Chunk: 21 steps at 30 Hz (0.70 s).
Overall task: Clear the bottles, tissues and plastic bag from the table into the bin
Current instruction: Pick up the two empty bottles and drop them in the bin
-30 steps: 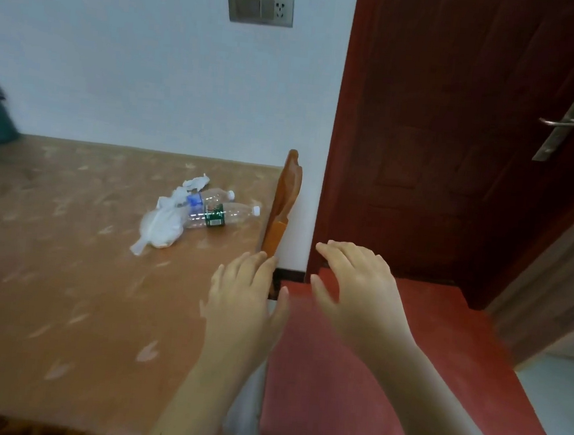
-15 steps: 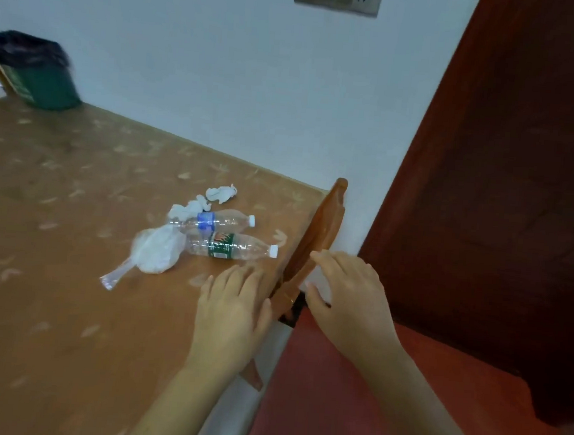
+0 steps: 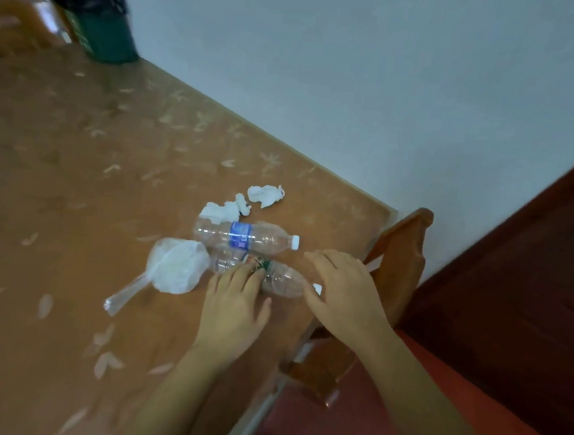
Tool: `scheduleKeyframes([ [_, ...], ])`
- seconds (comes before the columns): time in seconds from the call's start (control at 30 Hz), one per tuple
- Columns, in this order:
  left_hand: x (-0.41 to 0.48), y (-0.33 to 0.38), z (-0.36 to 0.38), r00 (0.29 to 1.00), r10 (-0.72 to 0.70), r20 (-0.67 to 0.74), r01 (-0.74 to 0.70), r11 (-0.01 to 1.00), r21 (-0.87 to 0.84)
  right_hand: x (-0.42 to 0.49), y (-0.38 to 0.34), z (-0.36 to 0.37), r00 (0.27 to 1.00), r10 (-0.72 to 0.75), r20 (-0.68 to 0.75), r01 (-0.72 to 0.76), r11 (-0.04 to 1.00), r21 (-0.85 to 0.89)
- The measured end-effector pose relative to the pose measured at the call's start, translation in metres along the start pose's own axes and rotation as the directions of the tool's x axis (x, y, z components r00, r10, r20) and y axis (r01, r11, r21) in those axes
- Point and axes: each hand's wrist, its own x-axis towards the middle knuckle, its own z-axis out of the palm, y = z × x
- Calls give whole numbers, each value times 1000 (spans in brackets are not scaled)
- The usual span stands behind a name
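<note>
Two empty clear bottles lie on the brown table (image 3: 74, 200). The blue-label bottle (image 3: 243, 237) is farther away; the green-label bottle (image 3: 274, 276) is nearer. My left hand (image 3: 235, 311) rests open with its fingertips on the green-label bottle's middle. My right hand (image 3: 345, 290) hovers open over that bottle's capped end, fingers spread. A white plastic bag (image 3: 175, 270) lies to the left of the bottles. Two crumpled tissues (image 3: 222, 210) (image 3: 266, 195) sit behind them. A green bin with a black liner (image 3: 98, 20) stands at the table's far left corner.
A wooden chair back (image 3: 400, 260) stands against the table's right edge, just beyond my right hand. A red seat cushion (image 3: 348, 428) lies below it. A dark red door (image 3: 532, 271) is on the right and a pale wall behind.
Both hands have reached forward from the table edge to the bottles; the left now touches the green-label bottle. The view has tilted and moved closer, bringing the bin fully into sight.
</note>
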Motion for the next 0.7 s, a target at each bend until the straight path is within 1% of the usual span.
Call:
scheduleKeyframes([
  [0.1,14,-6,15,999,-19,46,18,1000,9,27,17,14,995,-37,96,35,999,19],
  [0.17,25,-11,26,997,-24,71,21,999,49,49,30,25,988,-80,129,76,997,33],
  [0.3,42,-17,45,991,-97,93,89,993,78,89,53,53,958,-177,227,172,984,45],
  [0.4,46,-21,59,978,-141,154,129,988,84,112,67,74,939,-218,265,209,976,63],
  [0.6,54,-31,74,962,-154,224,136,986,95,151,78,109,899,-271,343,234,961,145],
  [0.7,54,-35,76,960,-131,247,101,986,132,166,77,125,876,-299,378,248,952,178],
])
